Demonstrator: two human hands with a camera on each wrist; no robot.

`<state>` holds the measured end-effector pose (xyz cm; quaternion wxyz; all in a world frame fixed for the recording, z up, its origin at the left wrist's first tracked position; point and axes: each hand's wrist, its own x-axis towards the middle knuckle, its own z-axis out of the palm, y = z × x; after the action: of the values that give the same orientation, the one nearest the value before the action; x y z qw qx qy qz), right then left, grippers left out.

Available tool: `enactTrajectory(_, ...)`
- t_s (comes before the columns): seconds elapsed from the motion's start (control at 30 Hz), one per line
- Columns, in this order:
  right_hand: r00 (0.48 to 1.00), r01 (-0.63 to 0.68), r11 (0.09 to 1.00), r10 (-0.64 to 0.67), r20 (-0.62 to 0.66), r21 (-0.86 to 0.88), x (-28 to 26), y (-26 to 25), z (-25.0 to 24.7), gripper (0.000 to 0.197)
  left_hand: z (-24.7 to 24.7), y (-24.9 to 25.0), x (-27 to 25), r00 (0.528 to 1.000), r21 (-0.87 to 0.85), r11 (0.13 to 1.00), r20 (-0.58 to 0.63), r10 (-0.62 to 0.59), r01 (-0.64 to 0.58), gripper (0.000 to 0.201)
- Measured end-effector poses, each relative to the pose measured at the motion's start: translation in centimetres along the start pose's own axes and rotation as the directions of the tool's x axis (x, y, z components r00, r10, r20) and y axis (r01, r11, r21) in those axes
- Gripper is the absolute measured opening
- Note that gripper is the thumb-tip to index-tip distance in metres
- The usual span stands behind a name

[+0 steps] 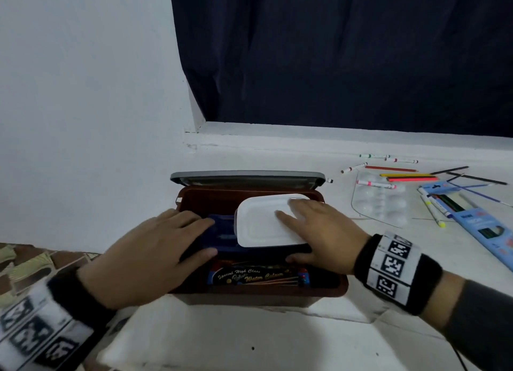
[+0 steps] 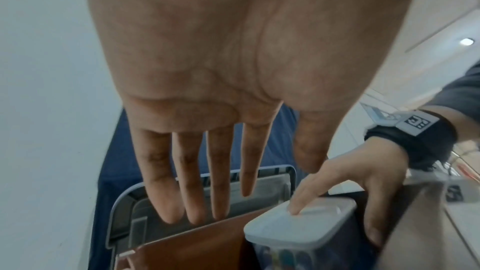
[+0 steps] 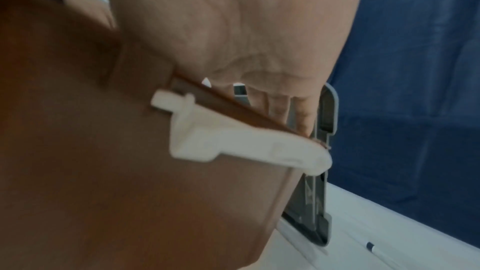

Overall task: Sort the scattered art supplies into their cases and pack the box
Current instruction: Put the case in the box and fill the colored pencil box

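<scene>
We hold the white-lidded case in the brown box with our right hand, fingers clamped over lid and thumb on its near edge, seemingly to seat it, while our left hand, fingers straight and slightly apart, hovers alongside, and markers wait on the surface.

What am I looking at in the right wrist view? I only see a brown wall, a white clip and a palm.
Observer: That wall is a brown storage box. The right hand holds a white lidded container inside it.
Operator: Where is the other hand?
Observer: The left hand rests flat on a dark blue case beside that container.
Operator: Is anything left outside?
Observer: Yes, markers and pencils lie to the right of the box.
</scene>
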<state>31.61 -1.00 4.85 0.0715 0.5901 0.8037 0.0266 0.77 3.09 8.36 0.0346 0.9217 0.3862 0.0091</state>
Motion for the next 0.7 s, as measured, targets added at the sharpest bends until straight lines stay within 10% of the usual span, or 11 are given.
enactTrajectory(0.17, 0.998, 0.020, 1.000, -0.019, -0.062, 0.019, 0.9, -0.2, 1.0, 0.064, -0.4, -0.3, 3.0, 0.985, 0.192, 0.978, 0.163, 0.056, -0.087, 0.090)
enactTrajectory(0.3, 0.999, 0.007, 0.979, 0.004, -0.054, 0.205, 0.1, -0.1, 0.6, 0.083, 0.3, 0.6, 5.5, 0.934, 0.336, 0.926, 0.355, 0.045, -0.172, 0.082)
enactTrajectory(0.5, 0.966, 0.094, 0.676, 0.116, -0.232, 0.731, -3.7, 0.5, -2.6, 0.046, 1.0, 1.9, 8.4, 0.911, 0.304, 0.933, 0.409, 0.053, -0.191, 0.069)
enactTrajectory(0.7, 0.923, 0.197, 0.507, 0.192, -0.333, 0.839, -5.4, 2.0, -3.9, 0.036, 1.4, 3.1, 10.6, 0.827, 0.336, 0.920, 0.561, -0.025, -0.201, 0.075)
